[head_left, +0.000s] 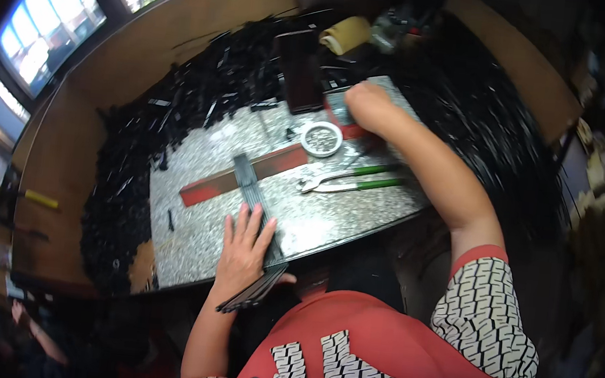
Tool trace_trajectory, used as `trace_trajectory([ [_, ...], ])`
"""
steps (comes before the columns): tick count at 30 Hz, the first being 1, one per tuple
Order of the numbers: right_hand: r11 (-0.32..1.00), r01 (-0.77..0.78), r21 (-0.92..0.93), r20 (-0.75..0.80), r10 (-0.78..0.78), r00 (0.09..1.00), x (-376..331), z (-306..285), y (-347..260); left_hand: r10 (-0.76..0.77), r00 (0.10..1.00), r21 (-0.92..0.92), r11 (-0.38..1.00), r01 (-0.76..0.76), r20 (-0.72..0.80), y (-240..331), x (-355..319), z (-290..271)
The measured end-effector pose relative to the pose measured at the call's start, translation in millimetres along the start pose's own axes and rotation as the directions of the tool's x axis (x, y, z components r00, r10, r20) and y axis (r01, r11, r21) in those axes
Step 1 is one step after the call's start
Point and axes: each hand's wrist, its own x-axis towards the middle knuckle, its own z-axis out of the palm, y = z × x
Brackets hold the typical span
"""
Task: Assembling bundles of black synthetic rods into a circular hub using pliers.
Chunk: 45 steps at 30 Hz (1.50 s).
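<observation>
My left hand (pixel 242 249) is at the front edge of the speckled board (pixel 203 238), its fingers stretched over a stack of thin dark strips (pixel 245 174). A fan of similar dark strips (pixel 254 294) sits between its thumb and wrist. The stack's far end lies across a long brown-and-red bar (pixel 227 182). My right hand (pixel 369 106) is closed beyond the bar's right end; its fingertips are turned away, and what they hold is hidden. Left of it are a white round dish (pixel 321 139) of small metallic bits and a dark phone-like slab (pixel 300 72). Green-handled pliers (pixel 354 181) lie nearer me.
Heaps of black strips (pixel 205 70) surround the board at the back and left, with a larger pile (pixel 479 97) at the right. A tan roll (pixel 346 35) stands at the back. The brown table wall (pixel 150 32) curves behind. Another person's hand (pixel 19 313) shows at lower left.
</observation>
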Motion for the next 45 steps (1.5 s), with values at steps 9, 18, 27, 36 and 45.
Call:
trace_trajectory([
  [9, 0.996, 0.024, 0.085, -0.186, -0.007, 0.983, -16.8, 24.8, 17.3, -0.04, 0.969, -0.886, 0.415, -0.204, -0.242, 43.4, 6.1, -69.5],
  [18, 0.92, 0.048, 0.388, -0.297, 0.076, 0.952, -39.8, -18.6, -1.6, -0.028, 0.839, -0.547, 0.77, -0.329, -0.543, 55.2, 8.6, -82.2],
  [27, 0.632, 0.625, 0.458, -0.644, -0.248, 0.723, -106.4, -117.8, -85.3, -0.324, 0.896, -0.811, 0.582, -0.064, -0.304, 45.1, 32.4, -89.8],
  [36, 0.525, 0.733, 0.432, -0.65, -0.382, 0.657, -124.3, -153.2, -109.2, -0.244, 0.899, -0.743, 0.658, -0.122, -0.363, 41.1, 24.2, -93.9],
  [45, 0.527, 0.756, 0.388, -0.658, -0.417, 0.628, -121.7, -157.9, -111.3, -0.175, 0.917, -0.714, 0.685, -0.147, -0.358, 38.1, 26.8, -96.0],
])
